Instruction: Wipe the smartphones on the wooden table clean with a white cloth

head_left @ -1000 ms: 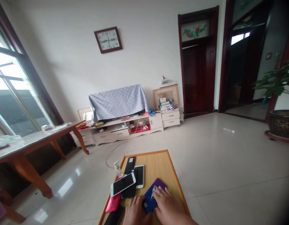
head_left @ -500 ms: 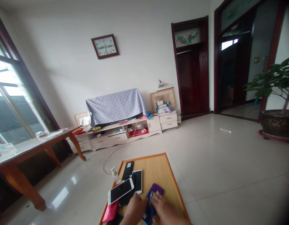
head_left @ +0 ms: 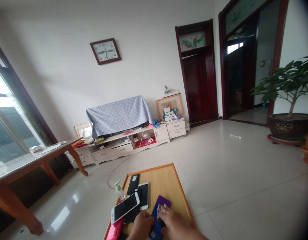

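A blue and purple phone (head_left: 164, 200), or its case, lies flat on a small wooden table (head_left: 162, 175). My left hand (head_left: 142, 224) is closed at its left edge, thumb and fingers pinching it. A small grey cloth (head_left: 158, 210) is under the fingers of my right hand (head_left: 172, 221), which press it on the phone's surface. To the left, a white phone (head_left: 125, 207) with a dark screen rests slantwise on a black item. Behind it lie another white phone (head_left: 144, 196) and a black phone-like slab (head_left: 133, 184).
A clear pump bottle (head_left: 119, 190) stands at the table's left edge, near a pink-red case (head_left: 115, 230). Beyond are a low white cabinet (head_left: 162, 134), a long wooden side table (head_left: 54, 151) on the left and a potted plant (head_left: 290, 128) on the right.
My view has turned slightly to the right, so the scene sits further left. Both hands stay on the phone, with the cloth still under my right fingers.
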`<state>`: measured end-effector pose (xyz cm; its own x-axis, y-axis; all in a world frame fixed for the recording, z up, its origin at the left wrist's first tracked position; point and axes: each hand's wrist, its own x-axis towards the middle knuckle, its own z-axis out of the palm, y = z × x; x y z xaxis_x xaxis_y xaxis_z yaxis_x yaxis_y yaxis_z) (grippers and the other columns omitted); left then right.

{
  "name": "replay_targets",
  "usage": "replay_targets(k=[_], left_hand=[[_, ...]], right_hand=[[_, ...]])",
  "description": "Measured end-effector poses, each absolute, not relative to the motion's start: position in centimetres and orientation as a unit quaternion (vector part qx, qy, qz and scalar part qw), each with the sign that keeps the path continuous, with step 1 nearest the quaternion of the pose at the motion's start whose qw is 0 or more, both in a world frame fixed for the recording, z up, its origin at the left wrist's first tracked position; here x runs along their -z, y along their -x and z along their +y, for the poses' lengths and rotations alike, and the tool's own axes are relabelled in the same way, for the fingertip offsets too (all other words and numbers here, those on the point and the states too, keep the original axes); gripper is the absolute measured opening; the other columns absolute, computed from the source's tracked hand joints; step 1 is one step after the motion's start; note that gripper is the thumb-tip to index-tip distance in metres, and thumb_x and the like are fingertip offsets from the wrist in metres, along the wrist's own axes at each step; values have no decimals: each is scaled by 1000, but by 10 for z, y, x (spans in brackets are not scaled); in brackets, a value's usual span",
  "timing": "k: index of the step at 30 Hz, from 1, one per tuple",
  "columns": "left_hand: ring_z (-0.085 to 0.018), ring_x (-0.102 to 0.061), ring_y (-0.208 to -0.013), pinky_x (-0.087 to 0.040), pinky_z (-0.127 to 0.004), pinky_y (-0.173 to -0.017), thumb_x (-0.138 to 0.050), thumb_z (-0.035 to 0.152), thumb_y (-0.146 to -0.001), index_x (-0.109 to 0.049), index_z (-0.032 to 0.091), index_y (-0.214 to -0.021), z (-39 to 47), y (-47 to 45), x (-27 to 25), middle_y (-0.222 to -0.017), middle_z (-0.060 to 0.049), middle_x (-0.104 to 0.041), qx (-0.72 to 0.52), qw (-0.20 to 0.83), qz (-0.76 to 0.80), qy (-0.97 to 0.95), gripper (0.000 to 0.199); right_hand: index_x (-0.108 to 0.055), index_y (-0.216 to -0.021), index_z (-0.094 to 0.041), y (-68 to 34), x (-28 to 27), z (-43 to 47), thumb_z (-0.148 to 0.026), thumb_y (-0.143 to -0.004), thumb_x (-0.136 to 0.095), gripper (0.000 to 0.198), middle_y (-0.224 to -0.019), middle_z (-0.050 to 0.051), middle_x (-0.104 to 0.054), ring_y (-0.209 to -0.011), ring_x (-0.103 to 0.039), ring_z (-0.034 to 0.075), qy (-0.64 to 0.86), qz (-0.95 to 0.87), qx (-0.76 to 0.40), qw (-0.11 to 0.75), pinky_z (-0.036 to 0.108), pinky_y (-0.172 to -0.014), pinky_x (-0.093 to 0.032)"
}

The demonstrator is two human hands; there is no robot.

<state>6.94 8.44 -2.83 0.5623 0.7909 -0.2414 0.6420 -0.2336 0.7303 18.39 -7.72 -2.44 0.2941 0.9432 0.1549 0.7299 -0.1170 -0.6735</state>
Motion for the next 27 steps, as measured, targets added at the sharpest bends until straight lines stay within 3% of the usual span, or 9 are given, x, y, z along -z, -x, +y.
replay_targets(k=[4,7,9,14,18,22,27], left_hand=[[-10,-45,-52,-33,-24,-54,-75,26,-57,-44,22,-59,80,-65,19,-52,9,-46,-104,480,420,-763,31],[-9,-45,-54,-32,-23,-56,-76,31,-56,-48,21,-62,77,-62,10,-56,8,-48,-123,521,378,-756,31],[-8,-46,-57,-32,-23,-57,-76,35,-58,-50,21,-66,74,-59,5,-59,8,-50,-135,543,350,-752,31],[-10,-49,-63,-34,-23,-60,-71,39,-69,-54,20,-77,65,-50,-16,-66,6,-54,-134,587,285,-746,27],[-10,-49,-67,-36,-23,-63,-66,40,-78,-55,20,-83,56,-40,-45,-71,5,-54,-113,596,250,-755,23],[-10,-47,-71,-37,-23,-66,-65,39,-81,-56,20,-87,51,-33,-71,-74,5,-52,-108,597,229,-761,21],[-11,-48,-76,-37,-23,-70,-70,39,-80,-60,21,-93,59,-28,-80,-80,5,-55,-123,584,211,-774,24]], right_hand=[[-73,-97,-23,-185,15,-78,-20,-83,-55,23,-109,6,-74,-102,-67,23,754,-476,-154,426,29,-91,-45],[-64,-74,-23,-195,12,-74,-20,-76,-59,6,-80,1,-70,-81,-63,19,743,-354,-173,541,27,-77,-43],[-61,-74,-23,-206,11,-71,-22,-74,-60,1,-77,0,-66,-78,-61,19,728,-290,-190,591,27,-74,-43],[-61,-99,-24,-235,11,-75,-34,-83,-52,21,-86,1,-67,-72,-62,15,693,-166,-286,641,23,-58,-43],[-59,-88,-22,-238,12,-82,-35,-78,-61,16,-65,-4,-55,-46,-44,7,640,-102,-417,637,18,-41,-23],[-55,-81,-22,-222,10,-84,-30,-71,-67,18,-55,-8,-45,-38,-28,3,564,-79,-544,616,15,-40,-10],[-61,-83,-17,-195,3,-89,-34,-77,-60,18,-68,4,-65,-37,-29,2,488,-80,-656,570,15,-37,-13]])
